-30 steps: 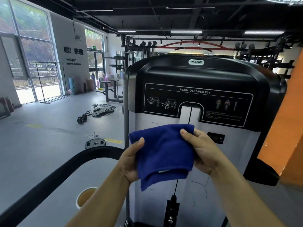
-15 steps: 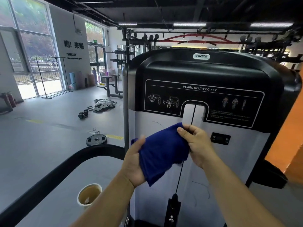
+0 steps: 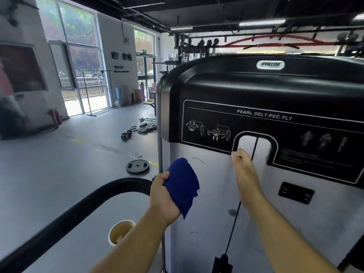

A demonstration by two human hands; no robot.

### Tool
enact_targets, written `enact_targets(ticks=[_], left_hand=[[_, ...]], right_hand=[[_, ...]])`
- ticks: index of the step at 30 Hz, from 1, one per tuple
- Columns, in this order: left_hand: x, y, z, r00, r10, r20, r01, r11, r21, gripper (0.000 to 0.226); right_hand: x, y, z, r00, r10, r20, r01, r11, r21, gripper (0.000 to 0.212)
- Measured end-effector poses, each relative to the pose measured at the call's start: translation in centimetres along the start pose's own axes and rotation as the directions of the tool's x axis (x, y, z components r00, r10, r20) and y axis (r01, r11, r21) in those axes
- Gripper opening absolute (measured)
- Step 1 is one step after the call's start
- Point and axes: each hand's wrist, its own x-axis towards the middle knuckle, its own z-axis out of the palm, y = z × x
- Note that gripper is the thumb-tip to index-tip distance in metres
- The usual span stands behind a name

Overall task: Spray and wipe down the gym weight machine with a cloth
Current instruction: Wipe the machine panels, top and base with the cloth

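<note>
Left hand [image 3: 164, 198] grips the bunched blue cloth [image 3: 182, 184] before the weight machine [image 3: 216, 194]; right hand [image 3: 246, 174] reaches its slot, fingers straight, together.

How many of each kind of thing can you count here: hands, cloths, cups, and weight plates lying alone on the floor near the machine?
Hands: 2, the left hand and the right hand
Blue cloth: 1
Cup: 1
Weight plate lying alone: 1
Total: 5
</note>
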Motion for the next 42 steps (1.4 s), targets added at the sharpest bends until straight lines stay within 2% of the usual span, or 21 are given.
enact_targets(ticks=[3, 6, 14, 18, 21, 24, 32, 34, 36, 37, 40, 42], left_hand=[[2.0, -0.5, 0.5, 0.996, 0.066, -0.062, -0.067, 0.998, -0.016, 0.063], [3.5, -1.2, 0.9, 0.983, 0.139, -0.12, -0.139, 0.99, 0.007, 0.052], [7.6, -1.5, 0.9, 0.94, 0.311, -0.141, -0.285, 0.942, 0.18, 0.017], [9.0, -1.1, 0.7, 0.956, 0.267, -0.121, -0.228, 0.936, 0.268, 0.037], [9.6, -0.2, 1.2, 0.954, 0.271, -0.126, -0.234, 0.94, 0.25, 0.031], [10.6, 1.0, 1.2, 0.954, 0.276, -0.115, -0.25, 0.947, 0.202, 0.043], [13.2, 3.5, 1.2, 0.935, 0.341, -0.099, -0.306, 0.915, 0.263, 0.03], [14.0, 4.5, 1.6, 0.923, 0.377, -0.072, -0.34, 0.891, 0.299, 0.034], [15.0, 5.4, 2.2, 0.898, 0.441, -0.011, -0.412, 0.848, 0.332, 0.025], [15.5, 5.8, 2.5, 0.894, 0.448, 0.013, -0.422, 0.832, 0.36, 0.028], [17.8, 5.7, 1.5, 0.893, 0.446, 0.059, -0.409, 0.749, 0.521, 0.092], [18.7, 5.0, 0.9, 0.821, 0.535, 0.197, -0.532, 0.594, 0.603, 0.088]], right_hand=[[2.0, 1.2, 0.1, 0.998, -0.018, -0.064, 0.022, 0.999, 0.048, 0.048], [3.4, 2.5, 0.2, 0.997, -0.036, -0.072, 0.038, 0.999, 0.026, 0.02], [5.1, 4.0, 0.9, 0.993, -0.036, -0.112, 0.037, 0.999, 0.004, 0.033], [5.0, 4.2, 1.3, 0.987, -0.025, -0.161, 0.027, 1.0, 0.009, 0.033], [5.1, 4.3, 1.8, 0.981, -0.016, -0.194, 0.017, 1.0, 0.001, 0.031], [5.1, 4.6, 2.3, 0.972, -0.015, -0.235, 0.015, 1.0, -0.001, 0.03], [5.3, 5.3, 3.2, 0.962, -0.023, -0.273, 0.002, 0.997, -0.075, 0.026], [5.4, 5.4, 3.2, 0.961, -0.016, -0.276, -0.006, 0.997, -0.08, 0.023], [5.3, 5.4, 3.2, 0.963, -0.025, -0.269, 0.004, 0.997, -0.077, 0.019], [5.3, 5.4, 3.1, 0.963, -0.026, -0.267, 0.006, 0.997, -0.078, 0.016], [5.8, 5.9, 2.8, 0.962, -0.033, -0.272, 0.002, 0.993, -0.114, 0.022], [6.1, 6.5, 2.4, 0.962, -0.038, -0.27, 0.008, 0.994, -0.11, 0.024]])
